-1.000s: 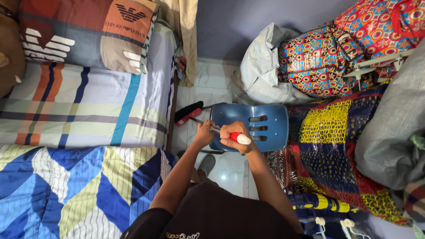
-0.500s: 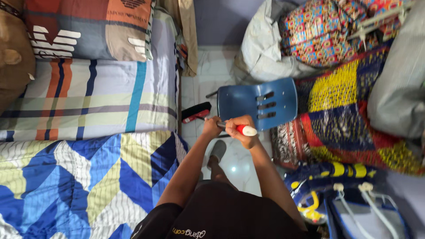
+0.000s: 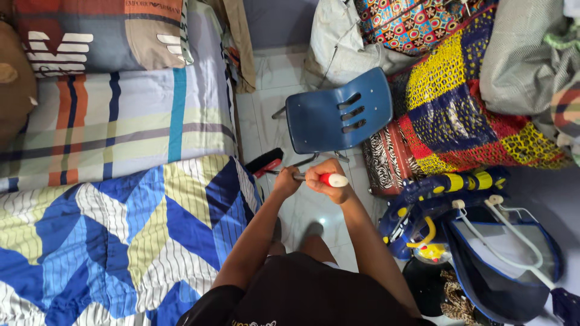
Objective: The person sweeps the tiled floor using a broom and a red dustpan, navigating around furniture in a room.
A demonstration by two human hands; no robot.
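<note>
We are holding a broom (image 3: 284,171) over the tiled floor (image 3: 266,96) with both hands; our right hand (image 3: 326,181) is closing its grip around the red part of the handle near the white end cap, and our left hand (image 3: 286,181) is wrapping its grip around the metal shaft lower down; the black bristle head is resting on the floor beside the bed's (image 3: 121,181) edge, near the blue plastic chair (image 3: 335,115); as we see it, a sideways stroke risks knocking the chair's legs, or catching the patterned fabric bundle (image 3: 465,115) beside it, because the floor strip is narrow.
</note>
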